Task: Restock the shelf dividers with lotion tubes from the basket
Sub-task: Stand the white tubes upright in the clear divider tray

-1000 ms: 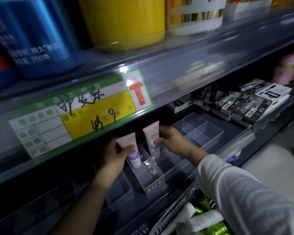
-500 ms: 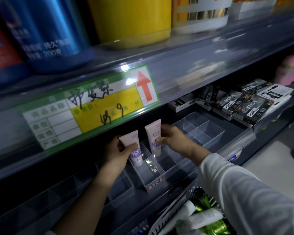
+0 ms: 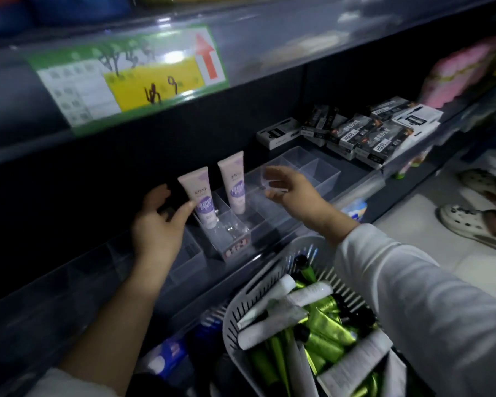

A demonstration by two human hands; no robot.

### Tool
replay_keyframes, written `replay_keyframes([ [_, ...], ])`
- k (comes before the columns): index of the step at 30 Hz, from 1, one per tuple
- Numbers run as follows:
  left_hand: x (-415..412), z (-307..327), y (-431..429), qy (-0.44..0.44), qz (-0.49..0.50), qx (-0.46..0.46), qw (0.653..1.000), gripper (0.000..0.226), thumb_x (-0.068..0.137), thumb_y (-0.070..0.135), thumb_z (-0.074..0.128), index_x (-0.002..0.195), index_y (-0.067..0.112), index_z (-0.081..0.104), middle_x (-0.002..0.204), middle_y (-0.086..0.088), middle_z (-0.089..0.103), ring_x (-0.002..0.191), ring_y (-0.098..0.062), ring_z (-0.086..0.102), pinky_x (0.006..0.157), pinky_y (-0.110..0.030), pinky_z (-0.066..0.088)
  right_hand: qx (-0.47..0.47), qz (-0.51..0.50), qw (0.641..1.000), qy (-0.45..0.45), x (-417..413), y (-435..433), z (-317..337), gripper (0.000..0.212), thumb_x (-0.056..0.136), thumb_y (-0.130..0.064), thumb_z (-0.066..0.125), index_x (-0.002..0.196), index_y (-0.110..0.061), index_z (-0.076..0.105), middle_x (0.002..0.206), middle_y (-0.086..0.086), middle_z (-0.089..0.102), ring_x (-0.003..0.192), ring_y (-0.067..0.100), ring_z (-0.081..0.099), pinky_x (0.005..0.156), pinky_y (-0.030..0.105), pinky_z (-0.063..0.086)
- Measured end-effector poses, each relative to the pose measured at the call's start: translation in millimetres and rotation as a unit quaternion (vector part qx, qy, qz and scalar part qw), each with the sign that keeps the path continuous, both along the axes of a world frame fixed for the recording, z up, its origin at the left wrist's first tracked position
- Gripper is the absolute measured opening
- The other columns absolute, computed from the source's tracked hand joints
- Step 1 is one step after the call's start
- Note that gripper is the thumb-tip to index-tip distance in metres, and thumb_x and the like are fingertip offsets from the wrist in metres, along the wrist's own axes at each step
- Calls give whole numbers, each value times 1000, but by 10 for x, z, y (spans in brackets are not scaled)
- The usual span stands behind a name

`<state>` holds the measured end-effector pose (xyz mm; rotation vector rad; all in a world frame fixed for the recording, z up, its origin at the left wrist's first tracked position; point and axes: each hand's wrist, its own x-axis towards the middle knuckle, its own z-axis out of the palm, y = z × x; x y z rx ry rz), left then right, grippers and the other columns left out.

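Two pink-and-purple lotion tubes stand cap-down in the clear shelf dividers (image 3: 235,239). The left tube (image 3: 199,196) is beside my left hand (image 3: 158,222), whose thumb tip touches its lower part while the fingers are spread apart. The right tube (image 3: 234,183) stands free in the neighbouring slot. My right hand (image 3: 291,189) hovers just right of it with fingers relaxed, holding nothing. Below the shelf edge sits the white slotted basket (image 3: 269,285) full of several green and white tubes.
More clear divider compartments (image 3: 312,167) lie to the right on the shelf, then stacked black-and-white boxes (image 3: 364,136). A green and yellow price label (image 3: 132,78) hangs on the upper shelf edge. Another person's white clogs (image 3: 467,219) stand on the floor at right.
Both hands have let go of the tubes, which now stand in the dividers. My right hand has drawn away to the right. The view has tilted down, showing the basket.
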<state>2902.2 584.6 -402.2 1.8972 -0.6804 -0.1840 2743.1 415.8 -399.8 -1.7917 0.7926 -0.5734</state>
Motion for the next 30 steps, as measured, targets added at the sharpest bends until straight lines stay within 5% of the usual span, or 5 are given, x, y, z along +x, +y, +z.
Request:
replay_keyframes([
  [5,-330,-102,487,-121,-61,-4,991,46,81,20,70,124,15,55,123,-1,54,110,-15,52,91,-24,40,-2,-13,1000,20,-546,368,-73,44,89,-5,58,131,-9,48,118,1,56,112,14,51,97,27,42],
  [13,-903,-509,786,-136,-202,80,967,30,82,20,70,111,14,64,106,5,58,99,-17,59,86,-26,45,0,-38,993,111,-1217,939,-643,42,84,-4,64,125,-5,54,121,13,62,100,16,56,98,36,46],
  [19,-1048,-685,653,-192,-325,160,912,31,83,20,68,112,11,65,110,-3,62,104,-18,55,86,-21,36,-25,-54,979,197,-1464,1068,-920,43,84,-12,66,125,-9,55,122,7,61,102,20,58,93,35,48],
  [25,-1227,-735,369,-226,-378,147,885,30,86,23,65,114,13,64,112,-2,62,106,-20,54,86,-26,38,-133,-59,947,285,-1934,1002,-931,39,80,-7,69,118,-8,61,112,11,64,103,27,60,86,28,42],
  [30,-1638,-777,163,-190,-476,112,852,30,84,28,67,112,16,66,106,5,62,95,-6,54,78,-15,33,-190,-8,895,402,-2466,995,-945,47,83,-16,66,128,-12,54,126,13,56,118,27,51,98,29,36],
])
